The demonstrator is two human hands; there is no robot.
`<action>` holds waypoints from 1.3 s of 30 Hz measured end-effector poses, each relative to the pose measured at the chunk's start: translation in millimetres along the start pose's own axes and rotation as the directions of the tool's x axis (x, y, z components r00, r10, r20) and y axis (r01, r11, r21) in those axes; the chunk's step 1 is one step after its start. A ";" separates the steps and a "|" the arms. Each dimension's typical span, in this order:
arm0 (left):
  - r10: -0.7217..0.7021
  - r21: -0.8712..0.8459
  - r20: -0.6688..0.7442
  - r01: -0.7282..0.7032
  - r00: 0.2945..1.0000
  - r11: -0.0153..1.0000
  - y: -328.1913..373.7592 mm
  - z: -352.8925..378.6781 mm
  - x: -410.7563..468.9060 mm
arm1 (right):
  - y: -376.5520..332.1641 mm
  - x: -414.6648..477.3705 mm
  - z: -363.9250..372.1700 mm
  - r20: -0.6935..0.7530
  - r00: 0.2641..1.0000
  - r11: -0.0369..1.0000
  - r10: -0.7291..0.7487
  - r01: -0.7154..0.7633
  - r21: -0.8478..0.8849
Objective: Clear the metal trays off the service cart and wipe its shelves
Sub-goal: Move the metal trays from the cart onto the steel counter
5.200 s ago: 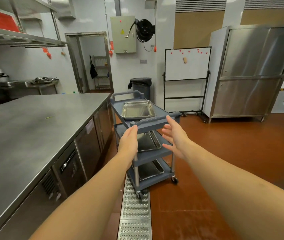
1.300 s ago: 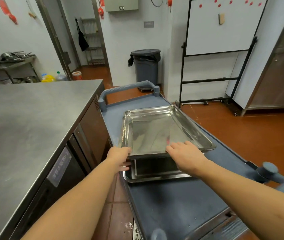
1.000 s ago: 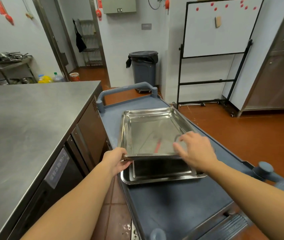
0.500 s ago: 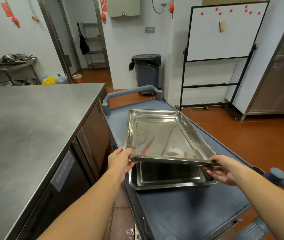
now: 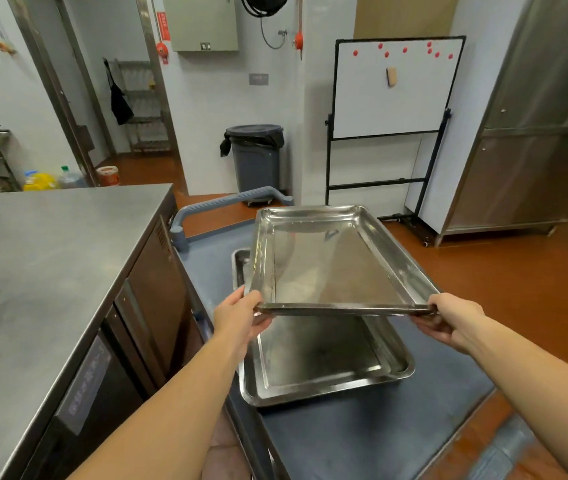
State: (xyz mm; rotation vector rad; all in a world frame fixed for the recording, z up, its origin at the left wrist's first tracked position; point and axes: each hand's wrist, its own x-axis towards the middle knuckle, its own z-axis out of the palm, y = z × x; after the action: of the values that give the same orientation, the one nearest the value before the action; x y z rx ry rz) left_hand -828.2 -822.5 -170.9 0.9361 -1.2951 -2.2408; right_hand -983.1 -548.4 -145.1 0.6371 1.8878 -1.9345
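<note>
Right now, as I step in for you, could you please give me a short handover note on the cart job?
Hands: the left hand grips the lifted tray at its near left corner, and the right hand grips the near right corner.
Things: the lifted tray is clear above the cart. The lower tray lies on the cart top, perhaps two nested. The counter stands to the left.
Done: one tray lifted.
Left: set it off the cart, clear the rest, wipe the shelves. Lower shelves are out of view.
</note>
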 end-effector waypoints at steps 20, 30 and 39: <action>0.013 0.163 0.119 -0.032 0.993 0.986 -96.2 275.7 -74.1 | -86.5 84.6 -266.9 -0.150 0.981 0.992 -0.124 0.122 -0.020; 0.049 0.161 0.063 -0.059 0.997 0.985 -135.8 380.7 -94.7 | -135.2 136.5 -353.4 -0.090 0.985 0.989 -0.150 0.150 -0.008; 0.042 0.157 0.038 -0.048 0.998 0.987 -149.5 430.5 -30.4 | -168.9 237.0 -343.9 -0.103 0.976 0.980 -0.194 0.190 -0.052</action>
State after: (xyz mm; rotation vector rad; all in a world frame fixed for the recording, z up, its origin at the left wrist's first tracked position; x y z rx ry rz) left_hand -1113.5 -467.2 -138.6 0.9165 -1.5117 -2.1543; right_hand -1250.3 -185.8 -136.4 0.5753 2.1202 -2.0074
